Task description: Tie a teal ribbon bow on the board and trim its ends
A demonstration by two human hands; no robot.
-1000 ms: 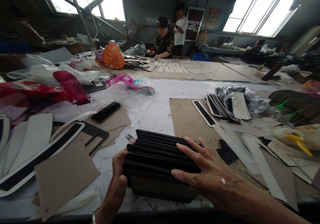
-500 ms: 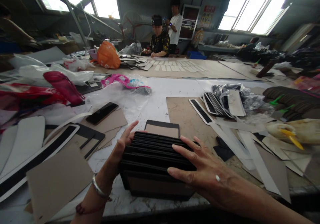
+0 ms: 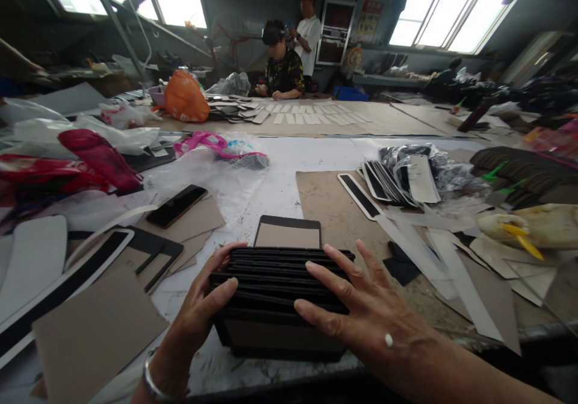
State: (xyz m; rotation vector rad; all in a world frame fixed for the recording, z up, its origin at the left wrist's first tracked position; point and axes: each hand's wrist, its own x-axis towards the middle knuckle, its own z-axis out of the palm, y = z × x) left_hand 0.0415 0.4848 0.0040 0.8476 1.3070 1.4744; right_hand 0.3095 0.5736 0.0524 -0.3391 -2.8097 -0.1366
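Observation:
A stack of black-edged cardboard pieces (image 3: 275,283) stands on edge on the table (image 3: 293,175) right in front of me. My left hand (image 3: 203,307) grips its left side, thumb on top and fingers curled round the far corner. My right hand (image 3: 356,301) lies on the stack's right top with fingers stretched across the edges. One single piece (image 3: 288,233), brown with a black border, lies flat just behind the stack.
A black phone (image 3: 176,205) lies to the left on cardboard scraps. Plastic bags (image 3: 212,169) and red cloth (image 3: 97,157) lie at back left. White strips (image 3: 433,253) and a bagged pile of black-and-white pieces (image 3: 406,178) lie right. Two people (image 3: 289,61) are at the far table.
A single bordered piece now lies flat behind the stack. My left hand went from the stack's near corner out to the far side, then closed back on its left side.

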